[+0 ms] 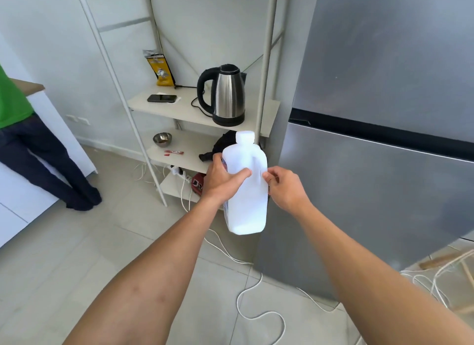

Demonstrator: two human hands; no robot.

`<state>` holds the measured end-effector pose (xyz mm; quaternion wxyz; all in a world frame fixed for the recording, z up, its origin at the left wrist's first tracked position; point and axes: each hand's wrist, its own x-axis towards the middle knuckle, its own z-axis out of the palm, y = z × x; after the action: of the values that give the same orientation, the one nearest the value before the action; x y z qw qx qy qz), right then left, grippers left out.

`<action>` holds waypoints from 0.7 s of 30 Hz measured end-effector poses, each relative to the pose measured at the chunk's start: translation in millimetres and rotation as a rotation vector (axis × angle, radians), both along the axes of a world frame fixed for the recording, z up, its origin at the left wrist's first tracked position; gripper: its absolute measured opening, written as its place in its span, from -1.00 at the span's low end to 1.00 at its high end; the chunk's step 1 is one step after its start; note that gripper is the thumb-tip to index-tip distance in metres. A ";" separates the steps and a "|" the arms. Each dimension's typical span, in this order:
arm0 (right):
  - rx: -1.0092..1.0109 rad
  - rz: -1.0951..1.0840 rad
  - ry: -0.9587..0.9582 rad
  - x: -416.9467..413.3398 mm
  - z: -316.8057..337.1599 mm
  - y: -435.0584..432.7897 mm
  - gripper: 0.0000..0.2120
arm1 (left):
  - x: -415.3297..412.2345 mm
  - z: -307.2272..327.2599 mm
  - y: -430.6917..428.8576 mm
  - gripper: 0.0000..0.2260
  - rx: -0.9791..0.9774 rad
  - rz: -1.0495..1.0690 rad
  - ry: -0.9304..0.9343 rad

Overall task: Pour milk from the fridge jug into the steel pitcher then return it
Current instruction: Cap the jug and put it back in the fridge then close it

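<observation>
Label of the milk jug [246,190] half hidden by the left hand [220,176], which grips its body; the right hand [284,188] pinches the handle side. Capped, upright, it hangs in the air before the closed fridge [372,190], shelf rack [195,108] and kettle [228,95] just behind; white cable [256,288] loops across the floor [77,242]

Translucent white plastic milk jug [246,190], brushed matt steel fridge [384,113], shiny steel kettle [228,95] with black plastic handle, smooth matt floor tiles [102,242]
</observation>
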<state>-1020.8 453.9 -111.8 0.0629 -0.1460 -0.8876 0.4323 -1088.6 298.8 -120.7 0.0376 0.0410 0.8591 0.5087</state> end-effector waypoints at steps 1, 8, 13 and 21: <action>0.009 -0.009 0.012 -2.0 2.7 2.3 -0.75 | -2.4 3.2 3.4 -0.45 -0.010 -0.003 0.008; 0.060 -0.062 0.096 -5.9 21.7 24.1 -0.76 | -10.4 21.6 33.7 -0.44 -0.067 0.023 0.060; 0.109 -0.070 0.112 -8.9 30.2 40.8 -0.75 | -10.5 30.8 48.1 -0.44 -0.116 0.038 0.063; 0.367 -0.046 0.192 -21.0 40.7 55.0 -0.65 | -12.1 47.2 67.6 -0.46 -0.177 0.099 0.078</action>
<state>-1041.8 508.9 -71.1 0.1827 -0.1104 -0.9378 0.2738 -1100.7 366.4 -73.5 -0.0175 0.0146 0.9025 0.4302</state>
